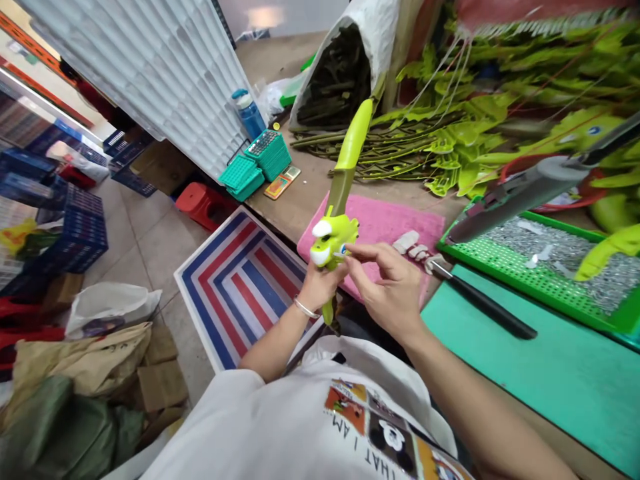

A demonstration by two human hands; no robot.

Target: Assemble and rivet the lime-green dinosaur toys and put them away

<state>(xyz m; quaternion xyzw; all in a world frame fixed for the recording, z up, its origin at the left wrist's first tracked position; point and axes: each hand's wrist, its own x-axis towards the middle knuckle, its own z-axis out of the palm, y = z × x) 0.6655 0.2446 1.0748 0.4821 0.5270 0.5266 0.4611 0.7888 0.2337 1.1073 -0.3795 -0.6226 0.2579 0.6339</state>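
Observation:
My left hand (317,287) grips a lime-green plastic toy figure (333,237) with a white snout and a small blue eye. A long blade-like olive part (341,192) with a lime-green handle (354,135) rises from the figure, though the join is hard to see. My right hand (385,287) pinches at the figure's eye with thumb and forefinger. Below the figure lies a pink mat (380,230) holding several small white pieces (413,247). A black-handled tool (483,301) rests on a teal board (525,353) to the right of my right hand.
A green tray of metal bits (530,267) sits at right, under a grey tool (520,193). Green leaf-shaped parts (475,127) are heaped behind. A blue bottle (249,113), teal baskets (257,160) and a sack (340,73) stand on the bench. A striped tray (240,293) is below.

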